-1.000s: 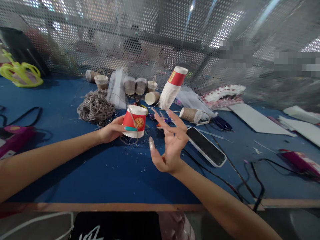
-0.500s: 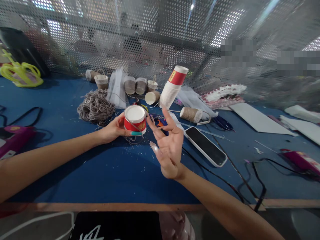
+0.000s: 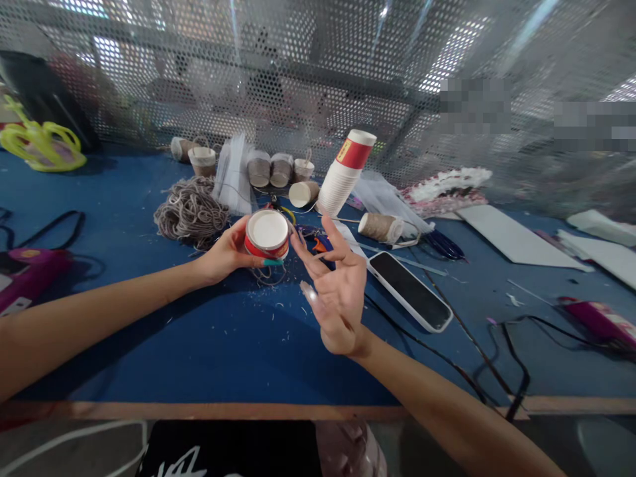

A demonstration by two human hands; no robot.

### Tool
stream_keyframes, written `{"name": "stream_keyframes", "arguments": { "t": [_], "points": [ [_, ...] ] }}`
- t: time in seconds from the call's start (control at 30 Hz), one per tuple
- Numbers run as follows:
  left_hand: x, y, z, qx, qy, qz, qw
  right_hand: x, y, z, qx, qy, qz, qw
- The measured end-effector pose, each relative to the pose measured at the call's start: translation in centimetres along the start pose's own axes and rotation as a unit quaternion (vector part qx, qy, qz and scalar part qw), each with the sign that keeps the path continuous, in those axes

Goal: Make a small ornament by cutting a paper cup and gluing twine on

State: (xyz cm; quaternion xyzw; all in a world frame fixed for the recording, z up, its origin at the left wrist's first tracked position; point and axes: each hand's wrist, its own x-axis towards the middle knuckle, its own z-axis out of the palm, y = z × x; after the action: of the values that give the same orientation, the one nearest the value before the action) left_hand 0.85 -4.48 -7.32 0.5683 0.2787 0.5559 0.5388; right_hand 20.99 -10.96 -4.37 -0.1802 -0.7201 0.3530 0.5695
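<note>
My left hand [image 3: 226, 253] is closed around a red and white paper cup [image 3: 267, 232], its pale round end tilted up toward me. A thin grey cord runs round the cup, and loose loops of it lie just below. Beside the cup, my right hand [image 3: 335, 288] is raised palm up with fingers spread; its fingertips come close to the cup's right side. Whether a strand passes between those fingers I cannot make out. Left of the cup lies a tangled heap of grey cord [image 3: 191, 211]. Behind my right fingers, an orange and blue tool [image 3: 322, 245] is partly hidden.
A leaning stack of paper cups [image 3: 345, 172] stands behind my hands, with several cord-wrapped cups [image 3: 259, 169] to its left. On the right are a phone [image 3: 410, 291], a wrapped cup on its side [image 3: 380, 227] and a purple glue gun [image 3: 599, 321]. Another purple device [image 3: 37, 271] lies left.
My left hand has tipped the cup so its round end faces me more and less of the red side shows. My right hand has barely moved.
</note>
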Motion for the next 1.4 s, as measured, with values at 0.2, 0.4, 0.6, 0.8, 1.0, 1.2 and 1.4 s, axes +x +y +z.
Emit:
{"name": "stream_keyframes", "arguments": {
  "t": [0.2, 0.4, 0.6, 0.8, 1.0, 1.2, 1.4],
  "points": [
    [-0.09, 0.31, 0.28, 0.011, 0.021, -0.005, 1.0, 0.0, -0.28, 0.29, 0.024, 0.01, -0.006, 1.0],
    [-0.01, 0.33, 0.28, -0.001, 0.029, -0.012, 0.999, 0.0, -0.06, 0.17, 0.011, 0.006, -0.006, 1.0],
    [-0.01, 0.27, 0.16, 0.003, 0.029, -0.012, 0.999, -0.11, 0.25, 0.14, -0.025, 0.014, -0.016, 0.999],
    [0.06, 0.36, 0.23, -0.009, 0.021, -0.017, 1.0, 0.11, 0.4, 0.05, -0.046, 0.023, -0.057, 0.997],
    [0.06, 0.26, 0.03, 0.01, 0.012, -0.013, 1.0, 0.48, 0.31, -0.27, -0.084, 0.051, -0.098, 0.99],
    [0.06, 0.26, 0.17, -0.004, 0.021, -0.02, 1.0, 0.67, -0.03, -0.29, -0.067, -0.008, -0.086, 0.994],
    [-0.05, 0.91, 0.6, -0.02, 0.031, -0.035, 0.999, 0.28, 0.22, -0.17, -0.046, -0.005, -0.083, 0.995]
  ]
}}
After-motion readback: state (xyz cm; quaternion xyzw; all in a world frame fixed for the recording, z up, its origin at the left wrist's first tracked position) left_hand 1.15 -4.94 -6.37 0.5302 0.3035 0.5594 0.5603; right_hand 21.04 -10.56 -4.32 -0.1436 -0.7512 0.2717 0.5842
